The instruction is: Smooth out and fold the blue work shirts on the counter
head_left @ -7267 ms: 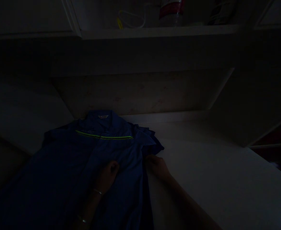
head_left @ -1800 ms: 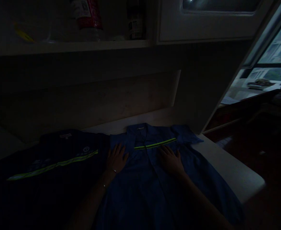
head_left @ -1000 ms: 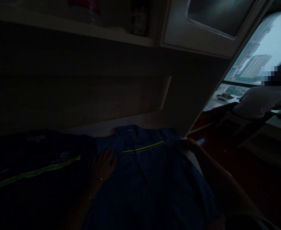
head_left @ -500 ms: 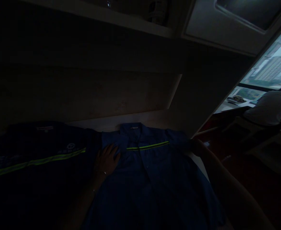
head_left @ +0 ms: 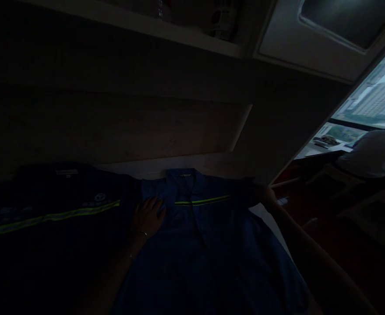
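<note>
Blue cloth lies under the left hand point(head_left: 149, 215), which rests palm down and flat, its grip wide, the fingers spread over the left-side sleeve and shoulder of the blue shirt point(head_left: 208, 245); a bracelet point(head_left: 143, 234) shows at that wrist. Further right, the right hand point(head_left: 264, 195) is at the outer end of the shirt's other sleeve, but it is too dark to tell how far its grip is closed. On the left lies a dark shirt point(head_left: 61, 192), front up, its collar away from the person, with a bright yellow-green stripe and a pale emblem point(head_left: 100, 197). Just beside it, sleeve against sleeve, the blue shirt also lies front up, its collar point(head_left: 184, 175) at the far edge and its long axis running back toward the person, the lower part slanting slightly right; a thin yellow-green stripe crosses its chest. Both shirts lie on a pale table point(head_left: 269, 219), bare along its right edge. Above hang a shelf point(head_left: 179, 35) holding a labelled bottle point(head_left: 223, 19) and, right of that, a cabinet door point(head_left: 284, 50). Beyond, over a dark red floor point(head_left: 297, 218), a person point(head_left: 369, 151) in a light top sits near a window point(head_left: 372, 103).
</note>
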Action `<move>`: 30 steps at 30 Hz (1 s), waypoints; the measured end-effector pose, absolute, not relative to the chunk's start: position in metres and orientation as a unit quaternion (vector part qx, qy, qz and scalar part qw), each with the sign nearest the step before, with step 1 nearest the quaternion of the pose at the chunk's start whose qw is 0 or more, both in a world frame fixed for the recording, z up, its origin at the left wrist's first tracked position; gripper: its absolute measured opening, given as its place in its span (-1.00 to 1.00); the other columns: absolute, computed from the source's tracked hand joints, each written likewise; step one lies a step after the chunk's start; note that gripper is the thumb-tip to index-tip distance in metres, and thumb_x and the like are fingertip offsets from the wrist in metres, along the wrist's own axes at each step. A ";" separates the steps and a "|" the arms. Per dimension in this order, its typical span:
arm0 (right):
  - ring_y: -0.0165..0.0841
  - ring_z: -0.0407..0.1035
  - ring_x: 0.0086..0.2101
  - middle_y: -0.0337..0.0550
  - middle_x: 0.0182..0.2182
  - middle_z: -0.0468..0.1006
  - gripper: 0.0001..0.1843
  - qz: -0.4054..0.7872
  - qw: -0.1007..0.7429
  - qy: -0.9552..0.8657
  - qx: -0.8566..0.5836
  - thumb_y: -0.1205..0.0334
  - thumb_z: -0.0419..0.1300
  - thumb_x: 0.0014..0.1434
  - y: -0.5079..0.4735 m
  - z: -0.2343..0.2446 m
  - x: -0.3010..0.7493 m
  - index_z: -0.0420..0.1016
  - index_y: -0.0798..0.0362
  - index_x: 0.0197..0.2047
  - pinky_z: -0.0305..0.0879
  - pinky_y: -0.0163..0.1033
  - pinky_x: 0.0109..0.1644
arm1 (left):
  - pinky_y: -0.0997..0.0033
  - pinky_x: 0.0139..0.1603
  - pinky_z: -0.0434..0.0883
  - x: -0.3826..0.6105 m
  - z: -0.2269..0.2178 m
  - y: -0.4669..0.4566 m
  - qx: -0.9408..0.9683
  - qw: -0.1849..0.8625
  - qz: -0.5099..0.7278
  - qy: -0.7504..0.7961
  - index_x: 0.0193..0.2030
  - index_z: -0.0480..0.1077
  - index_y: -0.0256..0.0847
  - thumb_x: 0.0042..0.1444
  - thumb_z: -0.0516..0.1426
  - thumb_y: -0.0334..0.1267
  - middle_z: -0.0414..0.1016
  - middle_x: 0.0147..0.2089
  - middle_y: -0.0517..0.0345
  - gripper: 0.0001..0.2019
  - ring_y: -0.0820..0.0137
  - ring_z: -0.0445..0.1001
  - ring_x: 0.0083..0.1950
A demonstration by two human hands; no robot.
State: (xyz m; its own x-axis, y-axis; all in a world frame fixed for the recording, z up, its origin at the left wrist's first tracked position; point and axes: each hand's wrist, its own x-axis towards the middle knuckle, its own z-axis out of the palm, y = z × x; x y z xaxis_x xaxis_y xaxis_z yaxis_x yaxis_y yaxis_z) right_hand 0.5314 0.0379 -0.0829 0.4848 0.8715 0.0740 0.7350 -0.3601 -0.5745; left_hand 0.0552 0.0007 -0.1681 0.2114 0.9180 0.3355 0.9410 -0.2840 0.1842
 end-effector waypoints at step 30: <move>-0.18 0.07 0.30 0.04 0.33 0.22 -0.41 0.051 0.123 -0.672 -0.729 0.03 -0.24 0.38 0.021 -0.143 0.419 0.18 0.06 0.35 -0.10 0.14 0.37 | -0.21 0.38 0.07 0.056 -0.162 0.000 -0.775 -0.010 -0.181 -0.606 0.23 0.38 -0.05 0.30 -0.04 -0.03 0.31 0.36 0.01 -0.56 0.11 0.23 0.37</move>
State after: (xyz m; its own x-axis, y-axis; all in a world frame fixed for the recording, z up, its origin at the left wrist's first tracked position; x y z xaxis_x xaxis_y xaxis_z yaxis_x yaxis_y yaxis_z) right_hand 0.4192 0.0210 -0.1433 0.0928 0.9915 0.0907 0.9663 -0.0677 -0.2484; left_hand 0.0557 0.0005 -0.1615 0.2003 0.9425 0.2677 0.9352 -0.2653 0.2344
